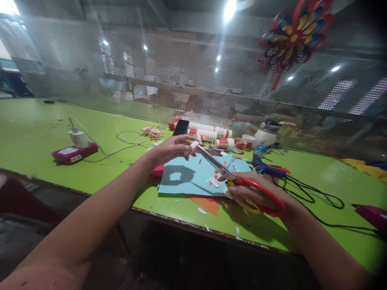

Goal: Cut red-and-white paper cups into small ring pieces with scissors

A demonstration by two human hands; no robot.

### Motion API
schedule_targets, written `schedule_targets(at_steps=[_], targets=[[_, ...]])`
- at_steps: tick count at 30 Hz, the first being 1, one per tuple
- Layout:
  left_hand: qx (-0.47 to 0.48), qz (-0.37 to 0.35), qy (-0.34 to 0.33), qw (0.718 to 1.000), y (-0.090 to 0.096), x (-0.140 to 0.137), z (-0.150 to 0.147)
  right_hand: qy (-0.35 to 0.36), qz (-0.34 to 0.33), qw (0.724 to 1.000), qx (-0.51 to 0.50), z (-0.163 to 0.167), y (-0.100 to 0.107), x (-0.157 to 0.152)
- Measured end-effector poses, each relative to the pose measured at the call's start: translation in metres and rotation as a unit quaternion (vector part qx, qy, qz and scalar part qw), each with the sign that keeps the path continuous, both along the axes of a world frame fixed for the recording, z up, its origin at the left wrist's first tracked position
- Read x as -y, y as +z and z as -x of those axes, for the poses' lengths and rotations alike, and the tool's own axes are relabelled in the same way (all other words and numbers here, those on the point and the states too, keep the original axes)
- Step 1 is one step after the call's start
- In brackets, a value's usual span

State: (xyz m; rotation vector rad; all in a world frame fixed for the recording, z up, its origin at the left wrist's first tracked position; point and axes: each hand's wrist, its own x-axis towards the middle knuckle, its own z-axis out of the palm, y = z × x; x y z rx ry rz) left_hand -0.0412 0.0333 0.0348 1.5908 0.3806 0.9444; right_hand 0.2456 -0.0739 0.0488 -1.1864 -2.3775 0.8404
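My left hand (173,148) pinches a small white and red paper piece (191,148) above a light blue sheet (172,186). My right hand (249,187) is closed round the scissors (216,163), which have red and yellow handles. Their blades point up and left, and the tips reach the paper piece; whether they touch it I cannot tell. White and red paper scraps (215,182) lie on the blue sheet below. An orange sheet (207,204) sticks out under its front edge.
Red and white paper cups (225,143), a phone (181,127) and a flask (267,133) stand or lie behind the sheet. A blue glue gun (266,166) with a black cord lies right. A purple power strip (75,153) with a charger is left on the green table (33,133).
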Motion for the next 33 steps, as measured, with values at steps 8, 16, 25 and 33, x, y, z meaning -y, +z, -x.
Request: schedule_targets(at_steps=[8, 16, 25, 33], targets=[[-0.003, -0.004, -0.001, 1.000, -0.002, -0.002, 0.001, -0.003, 0.011, 1.000, -0.011, 0.000, -0.001, 0.002], [-0.010, -0.006, 0.007, 1.000, 0.001, 0.001, 0.000, 0.005, 0.025, 0.999, -0.020, -0.001, -0.005, -0.001], [-0.007, 0.006, 0.013, 1.000, 0.000, 0.000, -0.001, 0.004, 0.021, 1.000, -0.017, -0.001, -0.005, 0.001], [0.007, 0.022, 0.002, 1.000, -0.003, -0.002, -0.003, -0.008, 0.016, 1.000, -0.015, -0.004, -0.010, -0.001]])
